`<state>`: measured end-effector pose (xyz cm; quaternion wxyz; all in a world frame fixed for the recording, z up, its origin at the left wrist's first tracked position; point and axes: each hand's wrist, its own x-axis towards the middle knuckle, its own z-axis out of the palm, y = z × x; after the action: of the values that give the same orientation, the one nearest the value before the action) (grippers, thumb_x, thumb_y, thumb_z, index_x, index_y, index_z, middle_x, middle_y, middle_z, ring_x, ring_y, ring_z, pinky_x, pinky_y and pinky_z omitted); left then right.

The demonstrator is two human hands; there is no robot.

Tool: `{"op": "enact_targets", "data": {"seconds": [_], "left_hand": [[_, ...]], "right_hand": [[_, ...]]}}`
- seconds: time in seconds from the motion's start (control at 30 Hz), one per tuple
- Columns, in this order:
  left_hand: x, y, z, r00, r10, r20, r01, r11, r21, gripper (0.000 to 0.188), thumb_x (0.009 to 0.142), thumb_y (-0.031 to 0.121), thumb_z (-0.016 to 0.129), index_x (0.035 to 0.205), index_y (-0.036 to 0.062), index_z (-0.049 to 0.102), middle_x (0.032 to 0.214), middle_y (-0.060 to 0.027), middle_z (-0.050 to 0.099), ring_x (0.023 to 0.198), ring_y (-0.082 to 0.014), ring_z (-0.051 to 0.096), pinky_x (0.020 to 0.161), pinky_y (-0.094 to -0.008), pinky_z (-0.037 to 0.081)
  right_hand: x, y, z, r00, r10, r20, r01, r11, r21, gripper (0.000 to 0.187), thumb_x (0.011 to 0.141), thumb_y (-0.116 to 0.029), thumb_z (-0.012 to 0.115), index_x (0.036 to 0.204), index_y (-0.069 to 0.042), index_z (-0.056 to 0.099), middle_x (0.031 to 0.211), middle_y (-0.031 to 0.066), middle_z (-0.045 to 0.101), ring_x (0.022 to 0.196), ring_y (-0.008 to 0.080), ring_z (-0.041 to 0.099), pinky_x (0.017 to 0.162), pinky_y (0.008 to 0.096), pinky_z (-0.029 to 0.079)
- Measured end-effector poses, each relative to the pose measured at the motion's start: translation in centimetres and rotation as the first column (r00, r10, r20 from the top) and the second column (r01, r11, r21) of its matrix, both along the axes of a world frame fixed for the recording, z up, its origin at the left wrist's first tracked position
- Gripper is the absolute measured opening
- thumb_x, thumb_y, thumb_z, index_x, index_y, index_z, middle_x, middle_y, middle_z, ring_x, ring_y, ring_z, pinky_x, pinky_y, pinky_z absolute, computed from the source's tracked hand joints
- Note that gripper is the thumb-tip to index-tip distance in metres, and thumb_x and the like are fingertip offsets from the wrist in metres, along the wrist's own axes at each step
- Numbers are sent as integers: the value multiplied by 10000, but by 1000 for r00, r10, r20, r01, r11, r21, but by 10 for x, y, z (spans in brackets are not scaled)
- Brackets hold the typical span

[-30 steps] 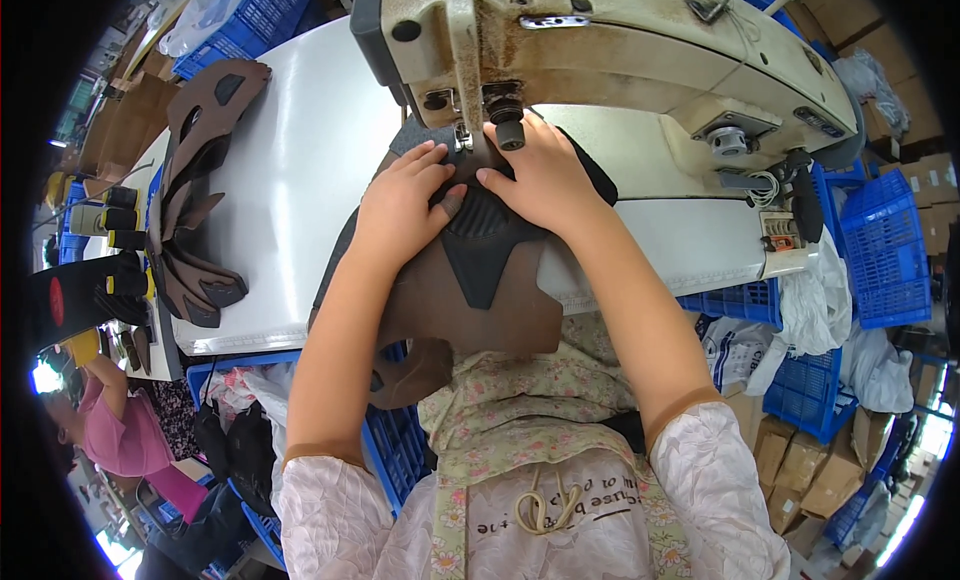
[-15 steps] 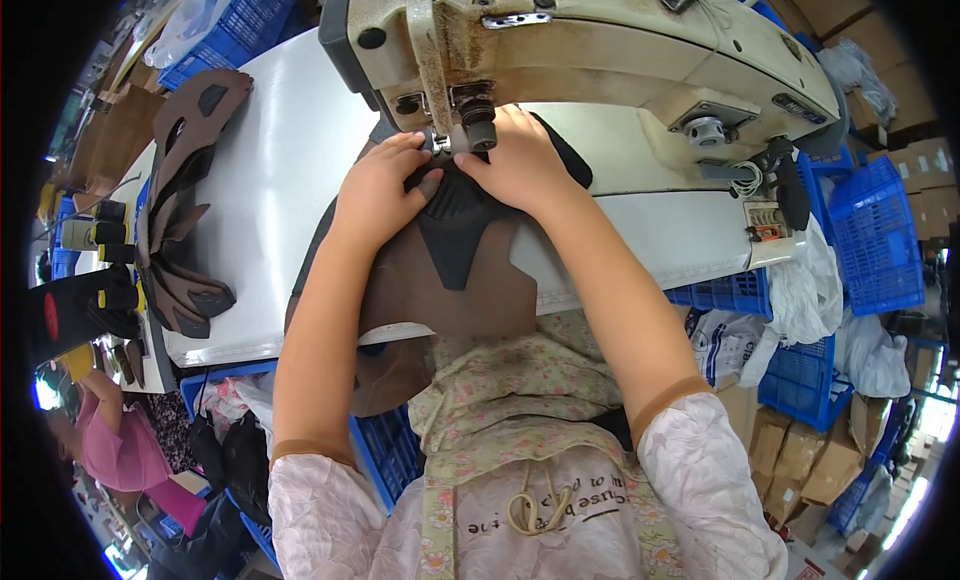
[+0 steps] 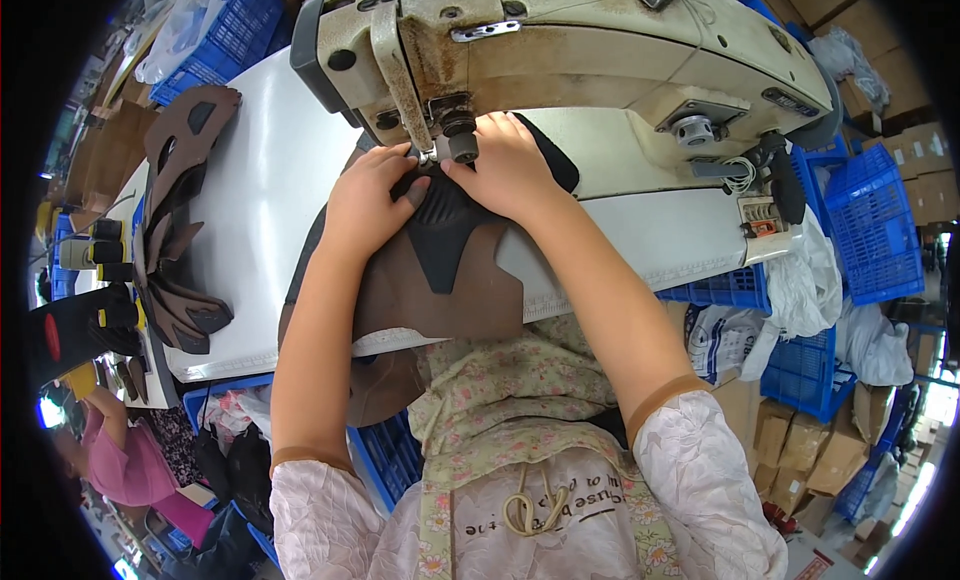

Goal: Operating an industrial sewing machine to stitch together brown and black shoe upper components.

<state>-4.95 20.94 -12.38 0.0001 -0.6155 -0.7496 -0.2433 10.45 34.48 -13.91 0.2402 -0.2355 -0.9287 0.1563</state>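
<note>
A brown and black cut piece, looking like a shoe upper (image 3: 473, 290), lies on the white sewing table, its lower part reaching the front edge. Its black pointed panel (image 3: 437, 255) faces me. Under the head of a cream sewing machine (image 3: 560, 65), the piece's far part sits at the presser foot (image 3: 427, 159). My left hand (image 3: 362, 202) lies on the piece just left of the foot, thumb apart from the fingers. On the right, my right hand (image 3: 510, 170) presses it with fingers stretched out, partly behind the machine head. The stitching point is mostly hidden.
Similar brown pieces (image 3: 190, 140) are stacked at the table's left. Thread spools (image 3: 108, 252) stand beyond them. Blue crates (image 3: 875, 225) and cardboard boxes (image 3: 790, 445) are at the right, with white plastic bags. Another person in pink (image 3: 125, 460) is at the far left.
The machine and table appear shifted slightly left and down in the view. Both hands stay beside the presser foot on the piece, with little visible movement relative to it.
</note>
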Motion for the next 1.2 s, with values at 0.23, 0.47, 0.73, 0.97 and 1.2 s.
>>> {"op": "enact_targets", "data": {"seconds": [0.23, 0.47, 0.73, 0.97, 1.2], "left_hand": [[-20, -16, 20, 939, -14, 345, 72, 985, -156, 414, 822, 254, 732, 1178, 50, 681, 1330, -156, 604, 1164, -324, 606, 988, -402, 486], [0, -51, 7, 981, 6, -195, -38, 986, -161, 551, 860, 288, 706, 1347, 62, 579, 1437, -186, 506, 1256, -369, 498, 1039, -434, 421], [77, -48, 21, 936, 161, -313, -252, 927, -277, 620, 904, 482, 623, 1314, 17, 590, 1323, -254, 578, 1064, -412, 600, 849, -451, 532], [53, -42, 52, 978, 72, 194, -24, 970, -242, 291, 883, 231, 653, 1117, 63, 699, 962, -151, 706, 928, -341, 660, 784, -430, 521], [-35, -26, 34, 888, -421, -183, 392, 903, -175, 731, 641, -73, 608, 1358, 46, 527, 1405, -150, 506, 1266, -347, 491, 1061, -416, 441]], "right_hand": [[44, -18, 34, 992, 129, -4, -124, 940, -318, 577, 805, -427, 735, 1198, -19, 627, 1123, 160, 618, 1135, 333, 567, 959, 424, 462], [104, -71, 60, 977, -12, 214, 153, 741, -654, 618, 860, -304, 692, 1375, -19, 505, 850, 169, 676, 822, 357, 656, 762, 424, 519], [94, 8, 30, 987, -131, 92, 156, 915, -371, 433, 907, -116, 564, 1338, -69, 564, 1058, 190, 673, 988, 382, 633, 873, 430, 501], [70, 39, 30, 981, -183, 60, 167, 965, 201, 368, 891, -70, 532, 1241, -114, 637, 1064, 122, 670, 1058, 311, 611, 950, 441, 449], [33, -99, 43, 973, 215, 88, -224, 968, 116, 461, 779, -272, 681, 1119, 39, 655, 1103, 181, 635, 1095, 321, 576, 980, 423, 438]]}}
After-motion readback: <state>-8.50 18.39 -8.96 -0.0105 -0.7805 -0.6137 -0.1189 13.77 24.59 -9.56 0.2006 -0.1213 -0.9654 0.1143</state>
